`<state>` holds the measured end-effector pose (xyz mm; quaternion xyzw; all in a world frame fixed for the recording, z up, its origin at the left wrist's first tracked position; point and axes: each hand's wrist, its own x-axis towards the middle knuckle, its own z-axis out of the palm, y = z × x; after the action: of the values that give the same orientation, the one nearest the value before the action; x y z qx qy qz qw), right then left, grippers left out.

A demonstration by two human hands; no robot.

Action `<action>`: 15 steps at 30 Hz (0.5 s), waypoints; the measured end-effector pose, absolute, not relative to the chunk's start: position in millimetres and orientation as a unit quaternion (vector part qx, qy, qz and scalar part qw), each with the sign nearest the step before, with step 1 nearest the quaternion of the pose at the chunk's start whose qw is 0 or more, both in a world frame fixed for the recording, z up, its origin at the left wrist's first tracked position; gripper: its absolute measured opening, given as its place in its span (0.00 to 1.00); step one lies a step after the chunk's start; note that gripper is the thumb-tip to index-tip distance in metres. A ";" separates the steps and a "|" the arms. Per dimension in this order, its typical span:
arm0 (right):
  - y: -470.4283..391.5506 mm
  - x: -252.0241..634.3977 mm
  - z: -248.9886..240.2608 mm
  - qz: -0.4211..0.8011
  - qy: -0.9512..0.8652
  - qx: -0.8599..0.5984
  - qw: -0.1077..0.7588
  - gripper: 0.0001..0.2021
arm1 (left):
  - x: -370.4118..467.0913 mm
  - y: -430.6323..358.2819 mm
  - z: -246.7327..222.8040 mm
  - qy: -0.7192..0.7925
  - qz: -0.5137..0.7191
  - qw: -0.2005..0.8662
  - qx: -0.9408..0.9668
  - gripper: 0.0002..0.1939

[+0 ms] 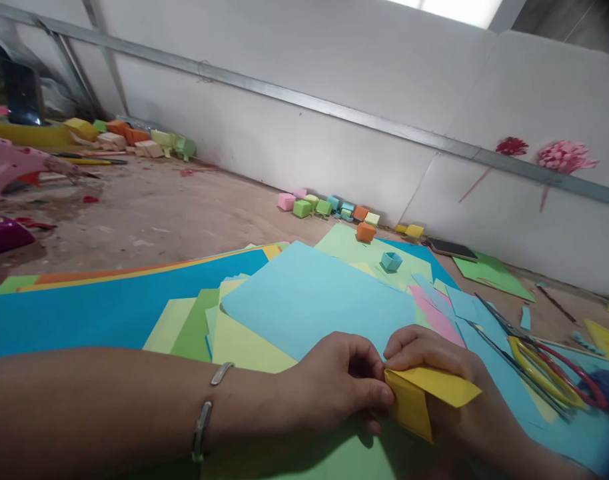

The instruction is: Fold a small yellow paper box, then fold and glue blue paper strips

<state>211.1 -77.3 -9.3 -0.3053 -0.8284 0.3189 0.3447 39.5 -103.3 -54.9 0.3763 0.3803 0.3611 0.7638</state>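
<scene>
A folded piece of yellow paper is held between both hands near the bottom centre right, one flap sticking out to the right. My left hand, with a silver bangle on the wrist, pinches its left corner between thumb and fingers. My right hand grips the paper from behind and above, its fingertips close to those of my left hand; part of it is hidden by the yellow flap. Beneath and beyond the hands lies a light blue sheet on top of green and yellow sheets. A small open blue paper box stands past it.
Scissors lie at the right on blue paper. Small coloured paper cubes line the wall. At the left are a pink glue gun, a yellow tape roll and an upright phone. A dark flat phone lies behind.
</scene>
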 end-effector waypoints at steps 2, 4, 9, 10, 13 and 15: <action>-77.2 213.7 -11.5 0.324 -0.826 -0.307 0.345 0.04 | 38.8 -102.5 -54.0 0.383 0.353 0.763 0.382 0.11; -77.5 214.9 -11.5 0.330 -0.824 -0.315 0.335 0.04 | 38.5 -102.2 -52.3 0.383 0.356 0.762 0.382 0.10; -77.9 212.0 -6.4 0.314 -0.839 -0.316 0.312 0.10 | 39.4 -101.5 -50.5 0.373 0.367 0.764 0.377 0.11; -77.8 211.7 -6.1 0.308 -0.846 -0.304 0.310 0.11 | 39.6 -101.2 -51.2 0.371 0.372 0.765 0.373 0.12; -77.3 212.4 -8.0 0.266 -0.865 -0.278 0.322 0.11 | 38.9 -100.8 -52.6 0.361 0.389 0.762 0.371 0.15; -77.2 213.7 -10.1 0.233 -0.869 -0.277 0.336 0.10 | 36.8 -101.1 -50.8 0.357 0.398 0.756 0.377 0.16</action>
<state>213.7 -77.2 -10.1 -0.2774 -0.8693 0.2331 0.3361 36.8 -101.1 -50.8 0.3770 0.3569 0.3981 0.7563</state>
